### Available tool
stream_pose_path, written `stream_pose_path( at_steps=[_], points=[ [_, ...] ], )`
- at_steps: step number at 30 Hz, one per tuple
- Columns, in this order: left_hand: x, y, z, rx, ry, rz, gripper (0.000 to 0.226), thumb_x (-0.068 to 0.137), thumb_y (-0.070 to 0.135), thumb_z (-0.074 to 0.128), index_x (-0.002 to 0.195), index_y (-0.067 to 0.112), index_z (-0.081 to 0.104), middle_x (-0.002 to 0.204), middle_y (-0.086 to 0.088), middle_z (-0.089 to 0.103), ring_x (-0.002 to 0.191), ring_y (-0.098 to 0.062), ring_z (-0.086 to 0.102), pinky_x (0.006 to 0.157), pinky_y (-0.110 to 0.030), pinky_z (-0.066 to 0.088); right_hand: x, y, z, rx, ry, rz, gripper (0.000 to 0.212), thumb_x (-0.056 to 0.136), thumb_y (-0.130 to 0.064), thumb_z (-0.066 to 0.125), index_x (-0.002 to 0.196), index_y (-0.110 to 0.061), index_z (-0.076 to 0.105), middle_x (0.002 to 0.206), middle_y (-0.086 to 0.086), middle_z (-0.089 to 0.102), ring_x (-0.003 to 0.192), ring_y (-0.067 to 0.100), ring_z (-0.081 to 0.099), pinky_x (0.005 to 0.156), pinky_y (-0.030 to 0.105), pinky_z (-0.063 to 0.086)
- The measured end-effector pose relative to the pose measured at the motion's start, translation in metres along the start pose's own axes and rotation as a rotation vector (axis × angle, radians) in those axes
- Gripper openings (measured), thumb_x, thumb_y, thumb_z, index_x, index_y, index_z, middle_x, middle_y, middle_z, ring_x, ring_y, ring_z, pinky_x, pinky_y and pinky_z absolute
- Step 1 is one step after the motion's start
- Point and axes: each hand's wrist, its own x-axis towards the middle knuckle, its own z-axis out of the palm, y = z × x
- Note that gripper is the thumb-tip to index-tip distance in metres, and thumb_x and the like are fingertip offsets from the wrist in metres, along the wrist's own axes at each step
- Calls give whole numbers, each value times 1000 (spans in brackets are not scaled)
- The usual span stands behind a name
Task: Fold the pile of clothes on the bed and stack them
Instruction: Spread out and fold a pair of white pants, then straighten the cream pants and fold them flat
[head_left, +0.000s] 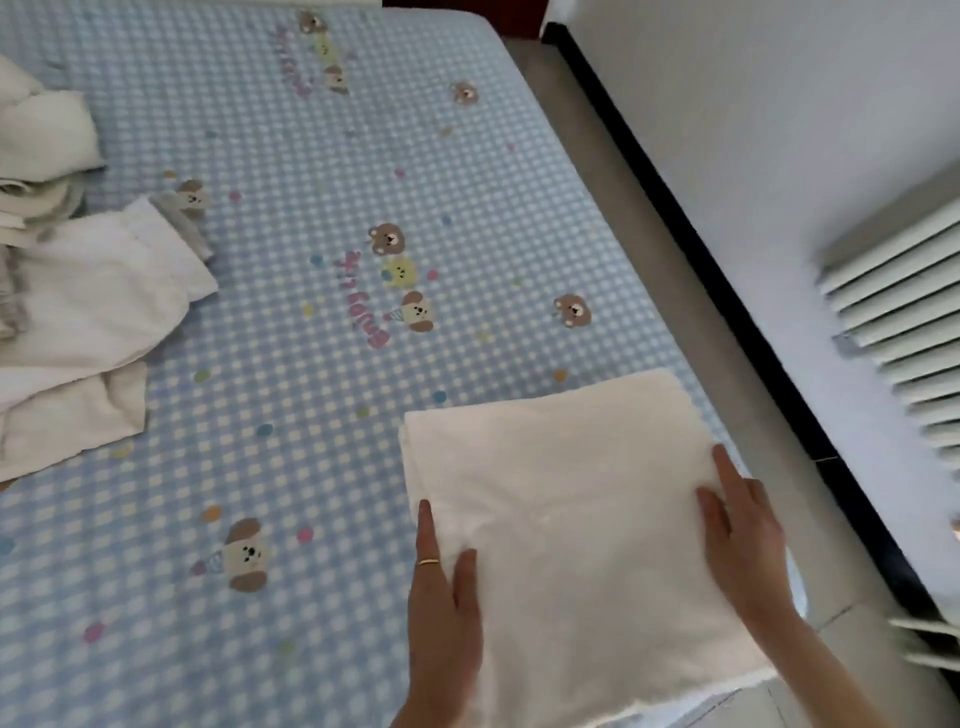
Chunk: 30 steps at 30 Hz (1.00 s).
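Observation:
A folded white garment (566, 499) lies flat at the near right corner of the bed (322, 156), which has a blue checked sheet with bear prints. My left hand (441, 597), wearing a thin ring, holds its left edge: the thumb lies on top and the index finger runs along the side. My right hand (737, 535) rests flat on the garment's right edge with fingers straight. A loose pile of white and cream clothes (78, 312) lies at the left edge of the bed, apart from both hands.
The bed's right edge runs diagonally beside a grey floor strip (649, 171) and a dark baseboard (727, 291). A white radiator (904, 322) hangs on the wall at right. Open sheet lies between the pile and the folded garment.

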Motion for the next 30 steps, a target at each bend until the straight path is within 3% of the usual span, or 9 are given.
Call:
stream_pose_path(
  at_steps=[6,10,11,13,16,21,24,27,30],
  points=[
    [26,8,95,-27,-10,19,66,96,23,49,149,31,10,145,-1,43,124,-20,50,105,-36,38,72,76,6,35,-18,-28,51,95,-15,51,144,-18,38,113,12,53,97,36,56,81,33,42],
    [42,-6,123,227,-46,-97,75,96,23,48,149,16,-4,148,-18,30,129,-28,41,104,-31,33,103,96,31,-107,-227,59,61,93,-22,55,148,-21,29,137,16,41,118,40,47,96,45,42],
    [43,-8,125,419,-18,-67,76,96,29,47,148,11,-6,149,-24,24,133,-32,35,107,-32,30,104,93,39,-196,-247,52,63,93,-29,54,149,-21,25,147,18,31,128,41,38,102,50,37],
    [45,-11,125,767,-11,168,75,89,44,41,147,3,17,149,-29,26,136,-38,32,110,-41,26,95,82,57,-288,-233,-53,65,94,-42,45,150,-22,20,157,15,15,142,36,19,111,56,22],
    [49,-26,139,979,-228,451,81,79,60,41,141,10,40,148,-23,33,139,-35,23,110,-45,15,79,71,87,-261,-283,-140,69,93,-60,26,151,-29,5,160,5,3,147,26,3,113,58,11],
    [71,-60,166,1115,-348,467,88,76,69,42,143,13,30,152,-20,11,139,-33,14,107,-46,14,78,80,117,-220,-285,-101,73,88,-58,23,151,-21,14,158,8,14,145,29,16,111,58,21],
    [76,-57,166,1154,-334,462,91,73,71,42,142,14,33,152,-21,16,138,-32,11,107,-45,12,80,73,117,-207,-278,-109,76,86,-58,23,150,-18,22,157,11,20,143,31,21,110,58,23],
    [75,-40,137,1221,-403,466,100,63,77,45,144,19,32,150,-16,25,137,-27,30,106,-41,24,72,43,99,-176,-251,-58,82,84,-62,18,147,-10,31,153,16,28,139,37,28,107,62,25],
    [72,-43,78,1198,-397,390,85,36,76,67,108,31,71,131,-7,57,101,-8,66,84,-26,50,50,-10,89,-82,-196,-102,96,89,-69,8,133,6,48,140,26,45,125,45,47,97,63,37]
  ],
)
